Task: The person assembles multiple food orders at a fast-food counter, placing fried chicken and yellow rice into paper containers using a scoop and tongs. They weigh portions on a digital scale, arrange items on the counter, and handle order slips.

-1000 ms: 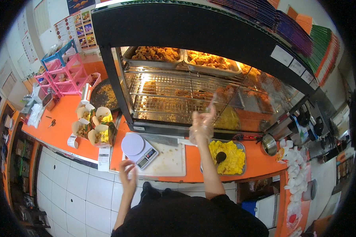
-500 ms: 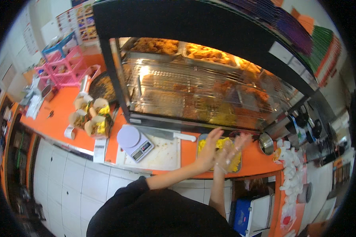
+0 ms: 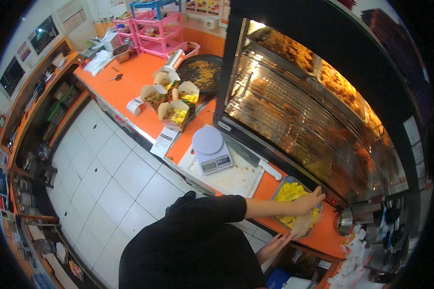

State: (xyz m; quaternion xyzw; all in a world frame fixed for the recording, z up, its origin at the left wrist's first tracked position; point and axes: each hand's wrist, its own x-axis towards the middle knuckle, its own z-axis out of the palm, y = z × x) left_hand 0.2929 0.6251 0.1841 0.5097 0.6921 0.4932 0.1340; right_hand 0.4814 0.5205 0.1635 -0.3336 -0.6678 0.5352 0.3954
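My left hand [image 3: 307, 202] reaches across into a metal tray [image 3: 278, 189] of yellow food pieces [image 3: 289, 192] on the orange counter, its fingers curled down onto the food. A clear plastic bag [image 3: 302, 224] hangs at the tray's near edge, just below that hand. Lower down, my right hand [image 3: 275, 243] is at the bag's bottom end and seems to hold it. My black sleeve covers the left arm up to the elbow.
A white digital scale [image 3: 210, 149] stands on a white cutting board [image 3: 238, 179], with a white-handled knife [image 3: 270, 171] beside it. Several open food boxes [image 3: 173, 98], a dark round pan [image 3: 205, 72], a glass warming cabinet [image 3: 313, 111] and a small metal pot [image 3: 345, 221] surround them.
My head has leaned over the counter and the view has turned. Both hands dropped from the cabinet front to the tray; the left hand now sits in the yellow food.
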